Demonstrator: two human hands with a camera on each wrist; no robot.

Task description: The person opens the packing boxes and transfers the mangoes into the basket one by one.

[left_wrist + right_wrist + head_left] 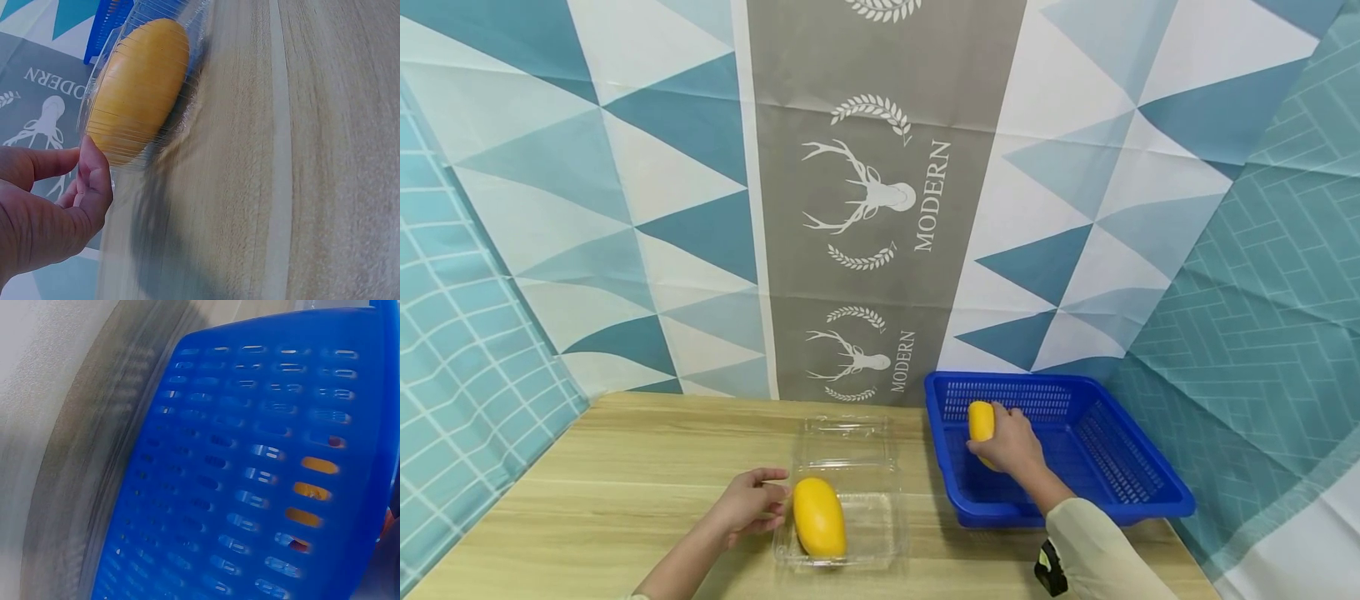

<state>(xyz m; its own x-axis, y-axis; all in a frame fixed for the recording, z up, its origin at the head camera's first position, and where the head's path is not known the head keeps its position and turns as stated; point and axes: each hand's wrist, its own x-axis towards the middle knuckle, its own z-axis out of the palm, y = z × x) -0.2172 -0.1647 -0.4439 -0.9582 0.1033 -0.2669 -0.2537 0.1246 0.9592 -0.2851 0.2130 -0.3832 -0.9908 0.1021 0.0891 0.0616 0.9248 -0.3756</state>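
Observation:
In the head view my right hand grips a yellow mango inside the blue basket. The right wrist view shows mostly the slotted basket wall, with bits of yellow behind the slots; most of that hand is hidden there. A second yellow mango lies in the left part of a clear plastic clamshell box, whose lid is folded back. My left hand is at the box's left side, fingers loosely bent; in the left wrist view its fingertips are at the box edge.
The wooden table carries both containers, the basket at the back right. Behind it hangs a patterned cloth with deer prints, and tile-patterned cloths hang at the sides. A dark wrist strap is on the right forearm.

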